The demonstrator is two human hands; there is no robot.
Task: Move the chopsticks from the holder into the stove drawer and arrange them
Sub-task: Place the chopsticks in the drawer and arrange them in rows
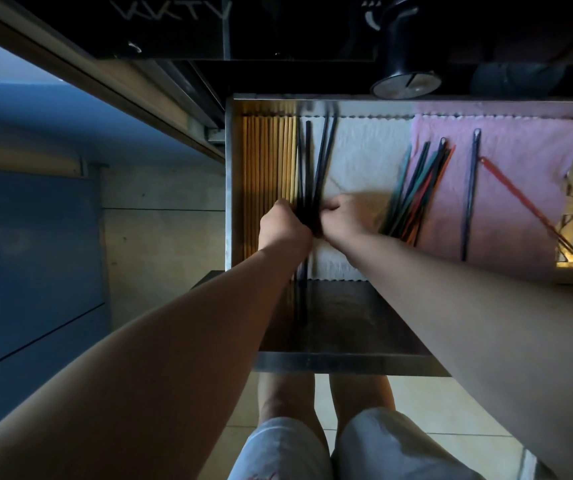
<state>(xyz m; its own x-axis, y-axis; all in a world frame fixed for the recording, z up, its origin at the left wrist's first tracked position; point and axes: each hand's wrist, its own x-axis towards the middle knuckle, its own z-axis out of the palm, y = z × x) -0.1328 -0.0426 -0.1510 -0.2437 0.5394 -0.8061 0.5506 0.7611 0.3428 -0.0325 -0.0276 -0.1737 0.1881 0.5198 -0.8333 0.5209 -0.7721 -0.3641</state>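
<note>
Black chopsticks [316, 168] bundled between left hand [283, 228], right hand [342, 220]

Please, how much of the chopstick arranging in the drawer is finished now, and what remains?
Done: the wooden chopsticks lie in a neat row at the left wall of the drawer. In hand: the left hand and right hand hold the black chopsticks, fanned out beside that row. Left: the coloured chopsticks lie in a loose heap on the pink cloth.
</note>
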